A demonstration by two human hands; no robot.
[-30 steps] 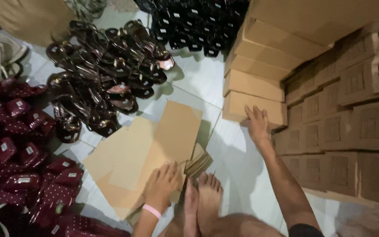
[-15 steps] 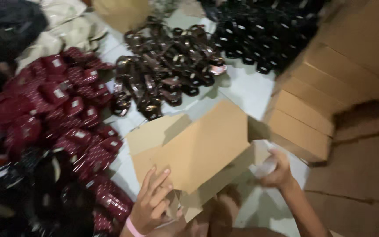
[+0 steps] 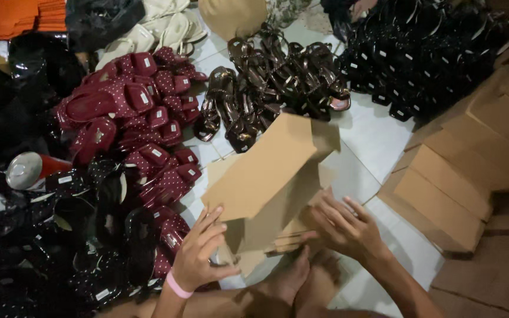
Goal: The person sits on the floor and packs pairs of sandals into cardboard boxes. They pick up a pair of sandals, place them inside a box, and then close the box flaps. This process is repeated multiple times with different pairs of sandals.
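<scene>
A flat brown cardboard box blank (image 3: pixel 269 174) is lifted and tilted off a low stack of similar blanks (image 3: pixel 290 235) on the white tiled floor. My left hand (image 3: pixel 202 250), with a pink wristband, grips its lower left edge. My right hand (image 3: pixel 343 227) presses against its right side, fingers spread on the cardboard. My bare feet (image 3: pixel 293 277) rest just below the stack.
Maroon dotted sandals (image 3: pixel 136 123) lie heaped at left, dark brown sandals (image 3: pixel 272 79) behind the cardboard, black sandals (image 3: pixel 425 53) at top right and glossy black ones (image 3: pixel 78 235) at lower left. Stacked cardboard boxes (image 3: pixel 455 182) line the right. A red can (image 3: pixel 30 168) lies at left.
The view swung left. My right hand came off the boxes at the right and moved onto the cardboard blank, which both hands have raised and tilted.
</scene>
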